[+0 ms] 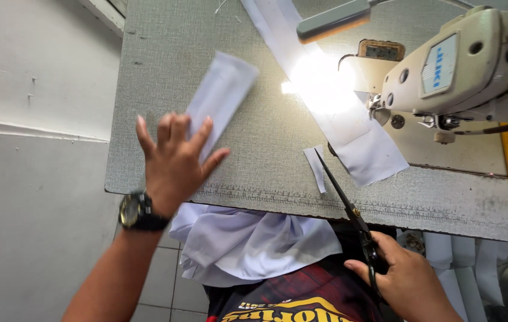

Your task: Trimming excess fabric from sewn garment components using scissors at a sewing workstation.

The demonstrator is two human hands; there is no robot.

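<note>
L hand (173, 161) spread flat, fingers on white fabric strip (221, 95), pinning it to table (266, 143). R hand (406, 280) grips scissors (343, 197), blades closed, tip by small scrap (315, 167).

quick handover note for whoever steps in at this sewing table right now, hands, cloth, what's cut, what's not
Left hand: open, fingers spread, on the near end of a folded white cloth piece on the grey table.
Right hand: grips the scissors, blades shut, tip by a small white offcut.
A long white strip runs under the sewing machine; more white fabric lies in the lap.
Done: one offcut lies loose. Left: cannot tell.
</note>
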